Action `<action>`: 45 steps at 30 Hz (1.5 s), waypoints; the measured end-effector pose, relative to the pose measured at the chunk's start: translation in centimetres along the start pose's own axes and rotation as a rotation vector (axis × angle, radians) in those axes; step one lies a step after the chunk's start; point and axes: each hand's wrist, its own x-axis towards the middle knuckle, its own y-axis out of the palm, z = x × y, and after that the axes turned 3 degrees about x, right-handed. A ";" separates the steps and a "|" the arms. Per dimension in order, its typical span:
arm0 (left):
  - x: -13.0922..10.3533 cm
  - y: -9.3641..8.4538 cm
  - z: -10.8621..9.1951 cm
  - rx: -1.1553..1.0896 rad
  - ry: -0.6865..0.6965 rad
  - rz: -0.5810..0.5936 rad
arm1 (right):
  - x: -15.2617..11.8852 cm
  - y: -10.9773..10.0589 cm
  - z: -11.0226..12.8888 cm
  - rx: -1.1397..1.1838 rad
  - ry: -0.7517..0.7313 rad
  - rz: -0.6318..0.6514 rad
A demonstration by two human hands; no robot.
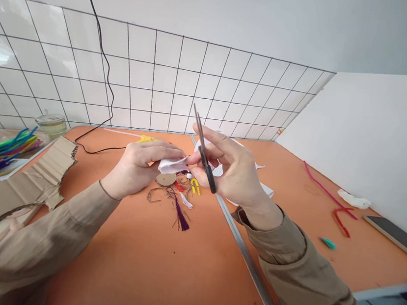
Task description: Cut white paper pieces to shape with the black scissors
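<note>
Left hand: the left hand (138, 164) grasps a white scrap (172, 165), fingers over its upper edge; thumb hidden.
Right hand: the right hand (240, 172) grasps scissors (208, 173), thumb and fingertips meeting at the scrap's right end.
Scissors: black handle against the palm, blades tilted upward, pointing at the wall and off the scrap.
White scrap: between the two hands, above the table middle, folded or curled; cloth or paper, cannot tell.
Under the hands: cardboard disc (165, 180), small white ball (189, 176), bent yellow piece (195, 186), some red strands; purple tassel (181, 215) nearest the wearer.
Behind the hands: a yellow object (147, 139), partly covered by the left hand; white pieces (267, 190) beyond and under the right.
Table: orange table (207, 267), metal strip (246, 256) running front to back.
Left side: torn cardboard (44, 165) partly behind the left sleeve; bundle of coloured stems (7, 148); glass jar (51, 125).
Right side: magenta stem (323, 188) touching a red stem (341, 223); green piece (328, 243); dark flat slab (397, 237) along the wall.
Wall: white tiles; black cable (107, 79) hanging down onto the table.
</note>
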 end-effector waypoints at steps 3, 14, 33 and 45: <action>-0.2 0.2 0.4 -0.053 -0.030 -0.011 | 0.0 0.0 -0.1 -0.135 -0.146 0.004; -0.1 2.1 -1.7 -0.496 -0.585 0.035 | 0.3 0.4 -0.4 -0.298 -0.252 -0.074; -0.2 2.0 -2.3 -0.685 -0.778 0.199 | 0.3 0.6 0.0 -0.244 -0.144 -0.121; -0.6 2.6 -1.9 -0.747 -0.765 0.105 | 0.4 0.7 0.0 -0.230 -0.125 -0.147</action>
